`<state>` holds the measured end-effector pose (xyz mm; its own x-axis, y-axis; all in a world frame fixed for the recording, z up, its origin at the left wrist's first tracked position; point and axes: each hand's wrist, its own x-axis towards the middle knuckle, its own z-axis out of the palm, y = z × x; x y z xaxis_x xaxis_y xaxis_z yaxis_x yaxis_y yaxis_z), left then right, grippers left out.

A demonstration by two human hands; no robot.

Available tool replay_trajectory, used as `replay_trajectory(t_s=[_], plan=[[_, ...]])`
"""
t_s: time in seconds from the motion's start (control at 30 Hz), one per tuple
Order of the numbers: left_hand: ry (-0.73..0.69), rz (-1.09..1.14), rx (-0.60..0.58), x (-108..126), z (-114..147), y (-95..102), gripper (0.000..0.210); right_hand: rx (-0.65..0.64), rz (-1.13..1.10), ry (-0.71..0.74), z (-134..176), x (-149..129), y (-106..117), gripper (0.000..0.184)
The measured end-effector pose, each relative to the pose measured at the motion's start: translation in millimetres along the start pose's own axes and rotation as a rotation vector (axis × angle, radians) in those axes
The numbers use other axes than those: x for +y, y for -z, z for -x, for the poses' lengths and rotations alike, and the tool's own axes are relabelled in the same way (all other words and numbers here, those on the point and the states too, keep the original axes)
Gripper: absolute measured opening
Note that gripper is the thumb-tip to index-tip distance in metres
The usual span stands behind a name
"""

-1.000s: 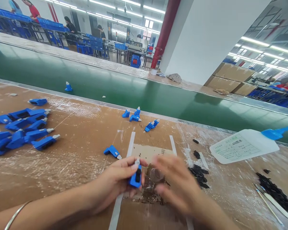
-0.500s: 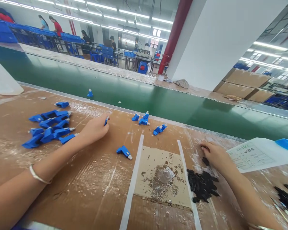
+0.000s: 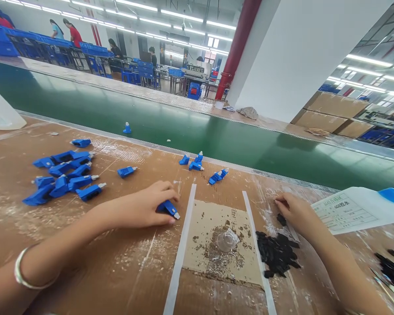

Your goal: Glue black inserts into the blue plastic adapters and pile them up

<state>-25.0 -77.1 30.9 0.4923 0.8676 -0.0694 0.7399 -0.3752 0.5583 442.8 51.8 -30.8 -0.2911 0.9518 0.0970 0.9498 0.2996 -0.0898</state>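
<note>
My left hand has its thumb and fingers closed around a blue plastic part with a white tip lying on the brown work table. A similar blue part rests behind it, and a pile of such parts lies to the left. My right hand is pinched together above the table; whatever is between the fingertips is too small to make out. Just below those fingers sits a small black piece, near a heap of flat black pieces.
A cardboard sheet with spilled clear glue and a small clear cup lies between white tape strips. Several blue parts sit near the green conveyor belt. A labelled bottle lies at right. Co-workers are in the background.
My left hand has let go of one blue part at the back and moved right and nearer, onto another blue part. My right hand has hardly moved.
</note>
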Motion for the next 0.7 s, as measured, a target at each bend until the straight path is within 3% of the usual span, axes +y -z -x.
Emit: replay_trajectory(t_s=[0.13,0.37,0.63,0.7], plan=[[-0.007,-0.002,-0.054,4,-3,-15.9,0.012,-0.009,-0.034,-0.054,3,-8,4,0.014],[-0.065,0.02,-0.027,9,-10,-26.6,0.016,0.019,-0.11,-0.174,4,-13,2,0.017],[-0.108,0.079,0.032,14,-8,-31.4,0.017,0.031,-0.086,-0.105,2,-9,3,0.016],[-0.092,0.159,0.121,12,-9,-30.1,0.02,0.052,-0.099,-0.086,2,-11,7,0.015]])
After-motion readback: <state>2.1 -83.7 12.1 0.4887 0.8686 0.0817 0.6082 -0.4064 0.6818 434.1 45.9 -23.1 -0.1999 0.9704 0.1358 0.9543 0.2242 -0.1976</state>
